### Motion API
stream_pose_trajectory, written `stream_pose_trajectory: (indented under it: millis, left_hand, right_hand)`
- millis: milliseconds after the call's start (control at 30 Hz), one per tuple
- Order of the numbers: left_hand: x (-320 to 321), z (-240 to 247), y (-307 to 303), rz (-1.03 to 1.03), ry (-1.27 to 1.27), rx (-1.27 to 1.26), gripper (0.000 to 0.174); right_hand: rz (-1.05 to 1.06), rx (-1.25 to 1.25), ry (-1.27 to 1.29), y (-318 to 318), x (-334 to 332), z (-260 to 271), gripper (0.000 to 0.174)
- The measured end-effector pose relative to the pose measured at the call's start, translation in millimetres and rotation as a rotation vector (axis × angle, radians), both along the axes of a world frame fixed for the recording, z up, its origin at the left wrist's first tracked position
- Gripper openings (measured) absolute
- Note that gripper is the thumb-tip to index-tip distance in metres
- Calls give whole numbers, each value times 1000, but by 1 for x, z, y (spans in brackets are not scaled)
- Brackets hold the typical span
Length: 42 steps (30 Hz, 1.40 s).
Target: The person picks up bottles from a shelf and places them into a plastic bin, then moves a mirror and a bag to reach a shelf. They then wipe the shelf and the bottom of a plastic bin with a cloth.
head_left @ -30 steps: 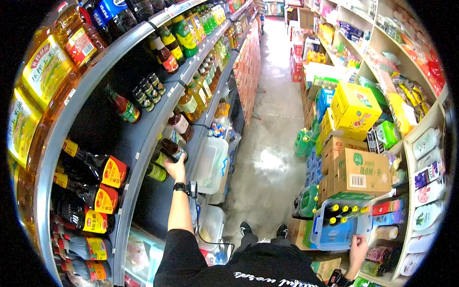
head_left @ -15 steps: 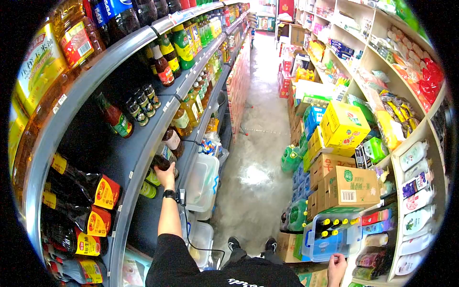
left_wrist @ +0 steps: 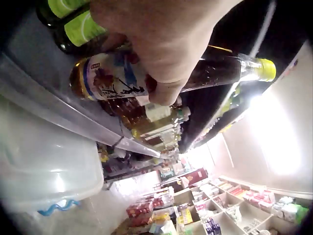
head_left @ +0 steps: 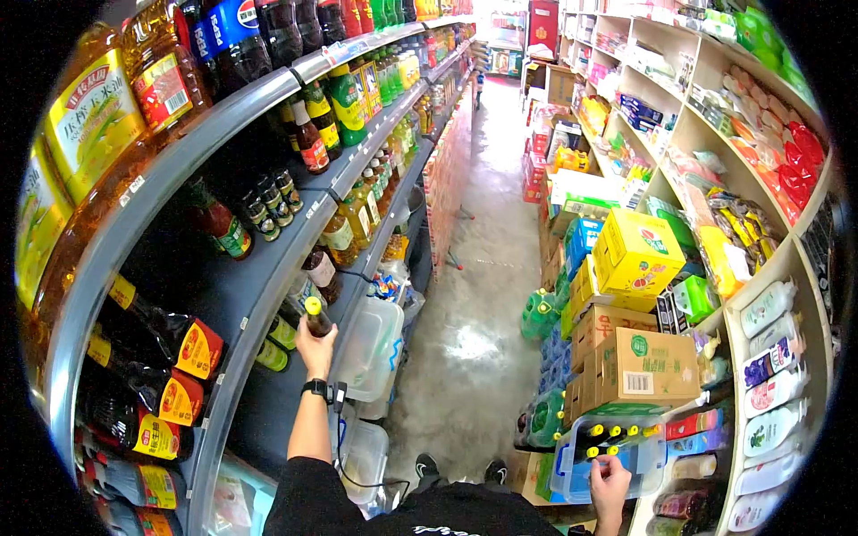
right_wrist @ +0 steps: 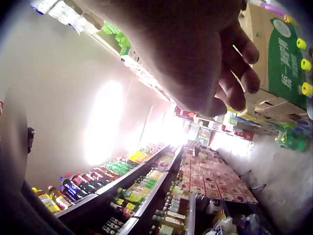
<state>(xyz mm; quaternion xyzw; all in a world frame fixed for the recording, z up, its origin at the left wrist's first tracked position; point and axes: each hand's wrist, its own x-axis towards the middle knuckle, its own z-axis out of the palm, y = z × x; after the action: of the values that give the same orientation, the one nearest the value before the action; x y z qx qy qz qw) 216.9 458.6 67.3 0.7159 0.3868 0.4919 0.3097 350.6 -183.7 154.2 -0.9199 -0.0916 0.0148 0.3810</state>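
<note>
My left hand [head_left: 315, 350] grips a dark glass bottle [left_wrist: 117, 77] at the lower shelf, its fingers round the pale picture label. The bottle's yellow cap [head_left: 312, 305] points up toward the head camera. Beside it on the shelf stand green-labelled bottles [left_wrist: 84, 28]. On the other side of the aisle, my right hand [head_left: 609, 487] is over the front of a clear plastic bin [head_left: 651, 481], close to several yellow-capped bottles [head_left: 617, 432] in it. In the right wrist view its fingers [right_wrist: 234, 93] are loosely bent, with nothing in them.
Behind the bin, cardboard cartons [head_left: 645, 366] and a yellow box [head_left: 636, 250] are stacked along the aisle [head_left: 474, 295]. Clear plastic tubs [head_left: 368, 344] stand by the left shelf. Soy sauce bottles [head_left: 161, 433] fill the shelf's near end. White pump bottles [head_left: 769, 424] line the right shelf.
The bottle in my left hand has tipped from lying sideways to cap up. My right hand has moved from the bin's front edge to over the bin, near the caps.
</note>
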Motion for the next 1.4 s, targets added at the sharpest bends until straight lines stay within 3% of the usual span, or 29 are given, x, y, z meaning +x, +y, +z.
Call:
stream_pose_trajectory:
  millis: [133,167,200,267,333,533,633,733,867,1067,1300,1333,1400]
  left_hand:
    - [7,38,-55,3,160,314,58]
    - [10,35,-67,-50,161,253,58]
    - [16,69,-103,-98,212,175,59]
    - [27,75,-141,-237,200,337,59]
    - [41,92,-193,-378,254,285,53]
    - [88,85,-334,-875,340,111,55]
    - [106,82,-397,-1029,343,157,59]
    - [120,77,-448,-1154,382,251,58]
    - [131,66,-501,-1361,450,212,58]
    - [147,47,-553,-1667,459,61,60]
    - [176,27,-605,-1952,488,-14,68]
    - [181,31,-610,-1980,437,-120,66]
    - [184,31,-615,-1903,402,-150,59]
  right_hand:
    - [152,17,-33,18,16,12,12]
    - [186,7,-44,22,21,9,14]
    - [216,-5,-50,26,25,6,15]
    - [275,-58,-43,32,32,4,20]
    - [320,64,4,43,36,14,28]
    - [557,100,-24,38,55,44,68]
    - [695,166,2,15,61,51,80]
    - [784,235,-164,-12,64,29,84]
    - [726,271,-409,-56,62,13,77]
    - [382,133,-439,-108,36,-3,39]
    - [101,73,-418,-154,21,-18,34]
    - [70,33,-381,-162,20,-21,33]
    - [-26,56,-381,-176,22,-27,32]
